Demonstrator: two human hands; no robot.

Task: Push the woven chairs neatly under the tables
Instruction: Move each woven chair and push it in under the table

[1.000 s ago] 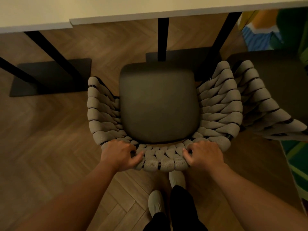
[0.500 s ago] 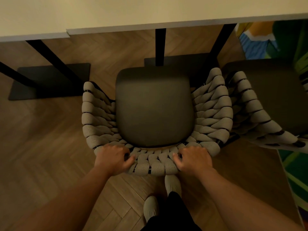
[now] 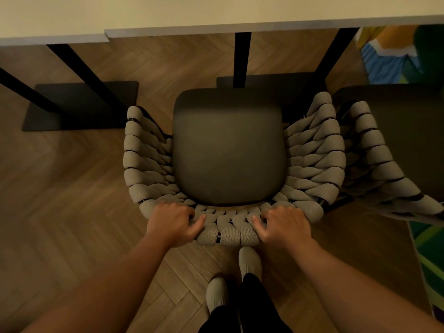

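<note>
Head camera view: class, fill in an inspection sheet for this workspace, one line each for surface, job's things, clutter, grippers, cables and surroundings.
Surface: herringbone wood floor; pale tabletop above, on black table legs.
Job's things: woven chair, its dark seat fully in view, not yet under the tabletop; second woven chair close at its right, contact unclear.
Clutter: nothing seen.
Grippers: left hand and right hand each grip the woven chair's back rim, fingers curled over it.
Cables: nothing seen.
Surroundings: colourful rug at right; the person's shoes behind the chair.
</note>
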